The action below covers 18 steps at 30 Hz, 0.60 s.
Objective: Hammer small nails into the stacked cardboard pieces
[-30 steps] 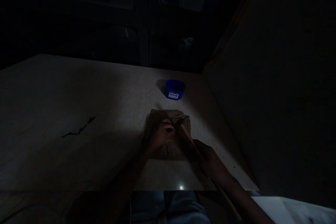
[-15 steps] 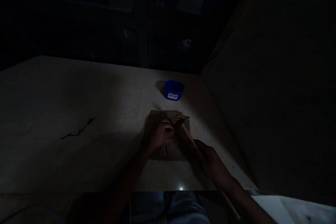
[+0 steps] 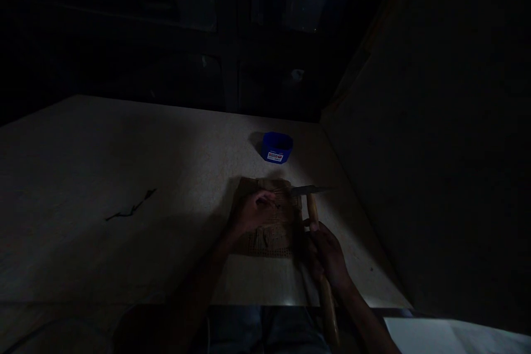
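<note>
My right hand is wrapped round the wooden handle of a hammer. The hammer's dark metal head is raised beside the right edge of a brown cardboard piece with rows of small holes and torn patches. Over the cardboard's upper left part, my left hand has its thumb and fingers pinched together. Something small and dark may show at the fingertips, but the dim light hides what it is.
Behind the cardboard, a blue plastic container with a white label stands on the pale tabletop. A thin, dark, crooked strip lies to the left. A dark wall bounds the right side.
The hammer has swung up and to the right, its head moving from near my left fingers to beyond the cardboard's right edge. My left hand stays over the cardboard.
</note>
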Each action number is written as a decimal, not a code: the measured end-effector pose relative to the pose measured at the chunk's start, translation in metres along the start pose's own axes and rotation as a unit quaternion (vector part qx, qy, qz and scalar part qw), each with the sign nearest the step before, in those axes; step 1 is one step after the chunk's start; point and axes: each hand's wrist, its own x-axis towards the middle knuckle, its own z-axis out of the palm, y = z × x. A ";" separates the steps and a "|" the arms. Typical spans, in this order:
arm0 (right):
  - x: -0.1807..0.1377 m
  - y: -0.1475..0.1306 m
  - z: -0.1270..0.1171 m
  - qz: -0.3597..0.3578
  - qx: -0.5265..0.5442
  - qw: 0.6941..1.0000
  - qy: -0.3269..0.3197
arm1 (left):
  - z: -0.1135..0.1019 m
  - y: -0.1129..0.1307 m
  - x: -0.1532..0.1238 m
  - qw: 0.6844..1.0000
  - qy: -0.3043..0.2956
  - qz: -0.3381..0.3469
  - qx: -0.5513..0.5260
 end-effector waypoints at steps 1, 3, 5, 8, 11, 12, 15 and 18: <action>0.000 0.000 0.000 -0.006 0.003 1.000 0.004 | -0.002 0.004 0.000 1.000 0.024 0.008 -0.003; -0.004 -0.001 0.001 -0.015 0.000 1.000 0.012 | -0.008 0.013 0.001 0.996 0.083 0.033 -0.005; -0.009 -0.003 0.000 -0.018 -0.008 1.000 0.021 | -0.016 0.020 0.001 0.987 0.149 0.059 -0.008; -0.020 -0.002 -0.004 -0.023 -0.008 1.000 0.014 | -0.038 0.023 -0.005 0.960 0.270 0.067 -0.012; -0.033 0.001 -0.010 -0.012 -0.010 1.000 0.005 | -0.072 0.014 -0.024 0.919 0.393 0.023 0.036; -0.037 0.002 -0.012 -0.004 -0.014 1.000 0.008 | -0.086 0.009 -0.034 0.905 0.421 -0.002 0.068; -0.046 0.006 -0.016 0.030 -0.010 0.999 0.014 | -0.131 -0.006 -0.075 0.872 0.446 -0.067 0.193; -0.049 0.012 -0.018 0.049 0.001 0.999 0.023 | -0.173 -0.018 -0.119 0.833 0.414 -0.104 0.352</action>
